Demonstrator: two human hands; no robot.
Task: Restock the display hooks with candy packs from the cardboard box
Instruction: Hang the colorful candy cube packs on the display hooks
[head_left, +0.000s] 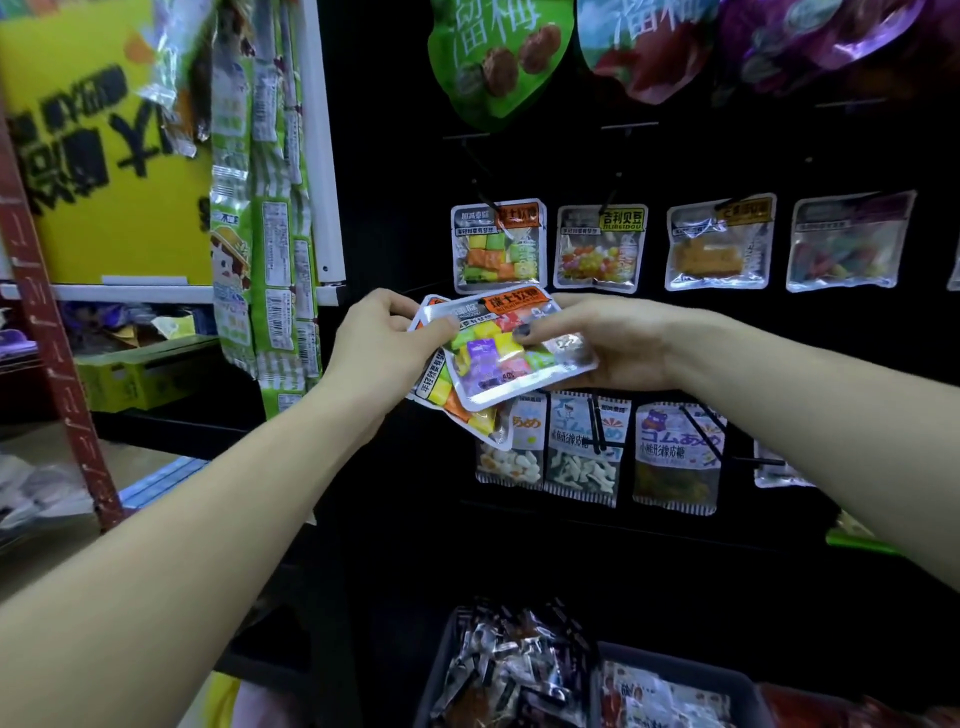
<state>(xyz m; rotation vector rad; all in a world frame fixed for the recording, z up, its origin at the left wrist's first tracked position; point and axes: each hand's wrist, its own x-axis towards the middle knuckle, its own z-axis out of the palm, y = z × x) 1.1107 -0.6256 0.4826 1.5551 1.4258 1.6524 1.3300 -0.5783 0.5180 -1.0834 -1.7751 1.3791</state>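
Left hand, right hand, candy pack between

Standing dark across the middle and right, a black display panel; rising just left of the panel, a white post; showing left of the post, a yellow sign with black lettering; leaning across the far-left edge, well left of the panel, a red metal upright; lying low, left of the panel's foot, a brownish floor; sitting below the panel, dark grey bins; keeping dim light over the panel, brighter toward the sign.
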